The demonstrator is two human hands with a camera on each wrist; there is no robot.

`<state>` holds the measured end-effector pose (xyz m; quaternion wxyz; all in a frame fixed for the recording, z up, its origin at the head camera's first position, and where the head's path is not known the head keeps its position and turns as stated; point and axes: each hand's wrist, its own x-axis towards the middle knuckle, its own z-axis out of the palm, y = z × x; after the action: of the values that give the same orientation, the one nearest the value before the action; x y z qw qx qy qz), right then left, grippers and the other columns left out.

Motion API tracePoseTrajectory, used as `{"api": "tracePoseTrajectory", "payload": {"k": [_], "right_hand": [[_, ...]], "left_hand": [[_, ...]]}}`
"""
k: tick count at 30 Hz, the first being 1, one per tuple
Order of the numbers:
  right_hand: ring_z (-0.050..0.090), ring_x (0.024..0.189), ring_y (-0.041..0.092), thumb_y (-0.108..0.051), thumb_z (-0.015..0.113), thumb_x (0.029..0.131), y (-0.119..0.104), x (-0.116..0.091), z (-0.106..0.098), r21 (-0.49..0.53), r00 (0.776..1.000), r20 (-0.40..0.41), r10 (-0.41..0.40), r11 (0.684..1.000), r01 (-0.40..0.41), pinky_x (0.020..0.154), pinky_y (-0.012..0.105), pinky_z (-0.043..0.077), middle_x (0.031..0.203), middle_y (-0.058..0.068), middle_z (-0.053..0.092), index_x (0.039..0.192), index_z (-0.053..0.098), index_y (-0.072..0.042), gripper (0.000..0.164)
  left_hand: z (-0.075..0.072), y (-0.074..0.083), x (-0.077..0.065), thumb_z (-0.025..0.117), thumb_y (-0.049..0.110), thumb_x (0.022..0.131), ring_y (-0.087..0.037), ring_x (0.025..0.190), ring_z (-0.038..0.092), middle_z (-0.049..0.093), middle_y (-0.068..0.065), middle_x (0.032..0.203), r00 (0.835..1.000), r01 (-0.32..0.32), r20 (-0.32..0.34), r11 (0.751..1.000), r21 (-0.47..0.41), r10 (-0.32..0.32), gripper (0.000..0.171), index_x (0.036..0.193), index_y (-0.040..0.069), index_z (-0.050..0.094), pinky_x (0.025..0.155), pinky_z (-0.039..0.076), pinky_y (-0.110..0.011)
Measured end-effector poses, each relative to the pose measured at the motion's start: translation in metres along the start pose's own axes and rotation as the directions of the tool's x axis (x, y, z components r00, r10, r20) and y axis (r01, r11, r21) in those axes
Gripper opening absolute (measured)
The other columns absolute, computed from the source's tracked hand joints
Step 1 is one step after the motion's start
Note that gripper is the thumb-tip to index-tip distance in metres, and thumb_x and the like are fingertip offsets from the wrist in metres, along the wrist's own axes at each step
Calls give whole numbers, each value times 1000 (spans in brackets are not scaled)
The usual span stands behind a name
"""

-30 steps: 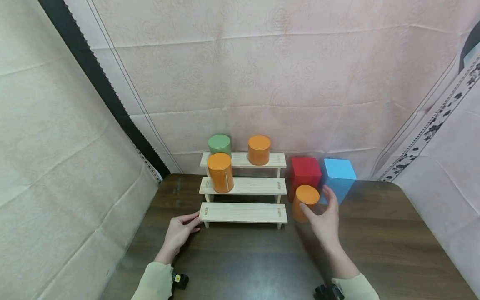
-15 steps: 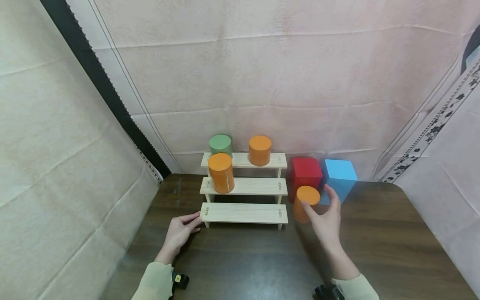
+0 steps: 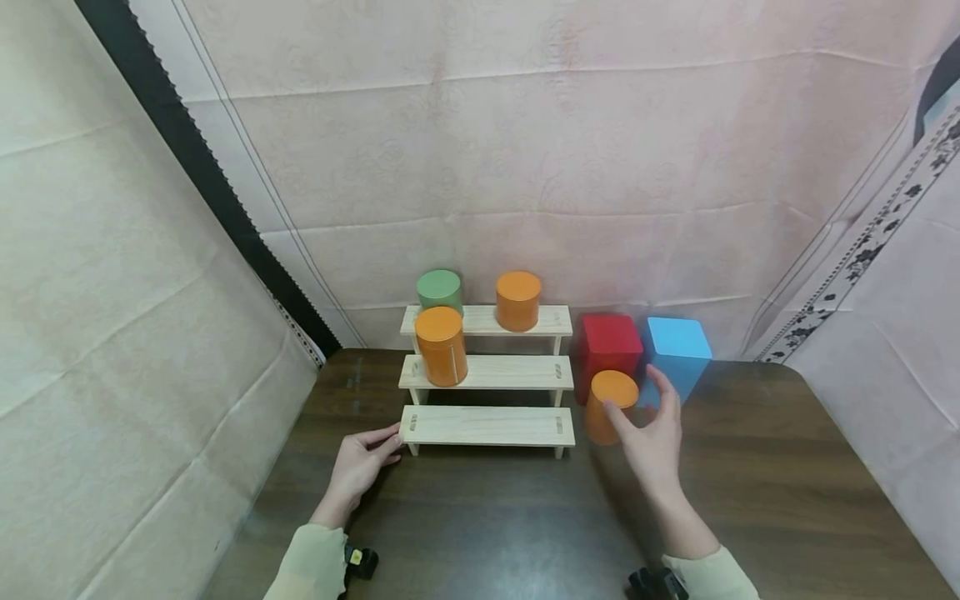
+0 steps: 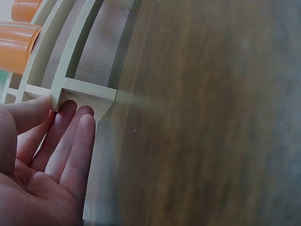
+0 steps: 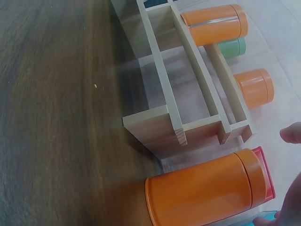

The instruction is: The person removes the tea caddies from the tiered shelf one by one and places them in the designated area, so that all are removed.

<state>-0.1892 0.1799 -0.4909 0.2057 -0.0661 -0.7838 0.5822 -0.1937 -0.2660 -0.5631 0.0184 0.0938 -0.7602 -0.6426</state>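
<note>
My left hand pinches the left end of the lowest step of a three-step wooden shelf. In the left wrist view its thumb lies at the step's edge, with the fingers under it. At the right, my right hand is spread beside an orange canister standing on the table. The right wrist view shows a gap between the thumb and the canister's lid. A taller orange canister stands on the middle step. On the top step are a green canister and a short orange one.
A red box and a blue box stand side by side behind the orange canister, right of the shelf. The dark wooden table runs up to a pale cloth backdrop. Cloth also hangs at both sides.
The fingers of my right hand have shifted very slightly up and to the right beside the canister. My left hand keeps its place on the shelf, and the objects stand as before.
</note>
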Motion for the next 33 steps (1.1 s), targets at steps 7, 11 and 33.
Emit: {"api": "tracePoseTrajectory", "payload": {"k": [7,11,33], "right_hand": [[36,150,30,-26,88,92,-3,0,2,1,1000,-10,-20,1000,20,125,54,37,163,1,40,162,38,-22,87],[37,150,31,-24,87,93,-4,0,3,10,999,-19,-36,999,36,125,55,37,162,1,40,161,40,-21,84],[42,145,31,-13,88,90,-17,-1,16,68,991,-19,-133,989,134,122,58,41,157,-4,46,156,48,-21,78]], "left_hand": [[0,-1,0,77,8,100,-23,106,76,70,-20,136,1000,1,-1,1000,6,-1,30,129,0,76,83,67,-34],[0,-1,0,77,7,100,-24,107,76,70,-21,136,1000,0,-1,1000,5,0,30,129,-1,76,82,67,-34],[0,-2,0,77,6,99,-22,105,76,70,-20,136,1000,4,-3,1000,-10,-4,30,128,-2,76,81,67,-33]]}}
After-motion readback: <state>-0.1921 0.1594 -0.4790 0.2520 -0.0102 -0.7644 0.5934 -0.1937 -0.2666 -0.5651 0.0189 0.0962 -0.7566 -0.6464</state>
